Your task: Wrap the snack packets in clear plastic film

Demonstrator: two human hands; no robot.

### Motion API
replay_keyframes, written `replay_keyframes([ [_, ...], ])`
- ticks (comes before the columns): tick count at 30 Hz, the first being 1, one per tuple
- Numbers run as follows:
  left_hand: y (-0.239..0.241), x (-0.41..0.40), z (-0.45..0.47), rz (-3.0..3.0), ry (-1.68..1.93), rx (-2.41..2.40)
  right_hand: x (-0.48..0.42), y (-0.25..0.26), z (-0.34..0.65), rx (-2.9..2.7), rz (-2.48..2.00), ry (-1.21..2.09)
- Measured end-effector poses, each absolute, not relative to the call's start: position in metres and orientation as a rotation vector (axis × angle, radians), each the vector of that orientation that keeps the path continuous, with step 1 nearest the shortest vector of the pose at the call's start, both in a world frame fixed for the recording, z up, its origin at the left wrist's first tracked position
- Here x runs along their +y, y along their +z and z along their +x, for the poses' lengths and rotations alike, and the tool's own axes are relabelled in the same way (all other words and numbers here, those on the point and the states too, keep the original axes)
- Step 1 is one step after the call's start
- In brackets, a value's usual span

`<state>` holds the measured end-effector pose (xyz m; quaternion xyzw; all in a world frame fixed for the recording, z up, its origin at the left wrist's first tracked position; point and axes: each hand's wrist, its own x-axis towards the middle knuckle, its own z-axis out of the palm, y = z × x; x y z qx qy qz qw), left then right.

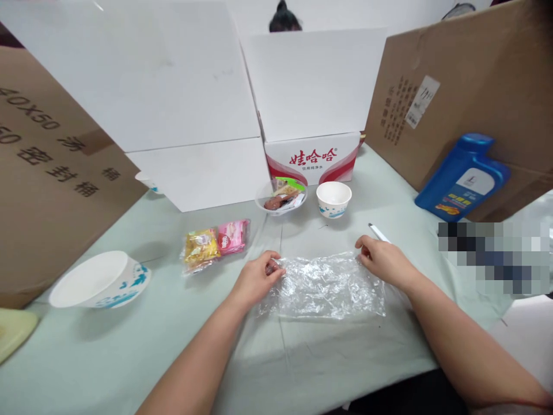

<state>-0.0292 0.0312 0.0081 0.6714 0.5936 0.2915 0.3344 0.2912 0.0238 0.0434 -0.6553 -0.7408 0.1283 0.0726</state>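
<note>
A crinkled clear plastic bag (325, 288) lies flat on the table in front of me. My left hand (258, 278) is closed on its upper left corner, thumb and fingers pinching the film. Something small and dark red shows by those fingertips, too small to name. At the upper right corner, my right hand (383, 261) has its fingers curled together on the bag's edge. Just behind my right hand a white pen-like stick with a dark tip (377, 231) sticks out. Left of my left hand is a clear pack of yellow and pink sachets (216, 245).
Behind the bag stand a clear bowl of packaged items (283, 202) and a white paper cup (334, 199). A larger paper bowl (101, 282) is tilted at left. A blue bottle (462, 178) leans at right. Cardboard boxes (458, 104) and white panels (142, 75) surround the table.
</note>
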Motion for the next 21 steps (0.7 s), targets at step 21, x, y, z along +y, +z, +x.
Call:
replay_keyframes([
  [21, 0.023, 0.014, -0.029, 2.406, 0.827, 1.592, 0.023, 0.038, 0.297, -2.384, -2.166, 0.211],
])
